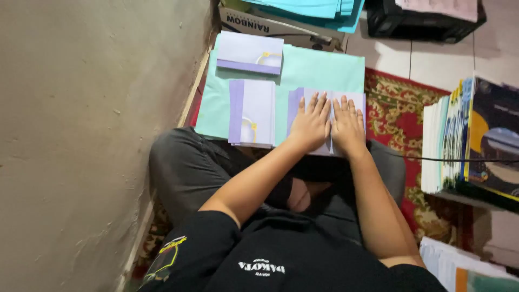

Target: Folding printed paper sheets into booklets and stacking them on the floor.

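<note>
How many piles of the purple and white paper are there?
3. One pile lies at the far end of the mint-green sheet, one in the middle, and one under both hands; more may be hidden.

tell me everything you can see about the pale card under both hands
The pale lavender card looks like thin paper or cardstock, with a darker purple band along its left edge. It lies flat on a mint-green sheet, at that sheet's near right corner, above the seated person's lap. The left hand and right hand press on it side by side, palms down, fingers spread, covering most of its middle. A line between the hands may be a fold; it is mostly hidden. Whether it is one sheet or a stack is unclear.
</note>
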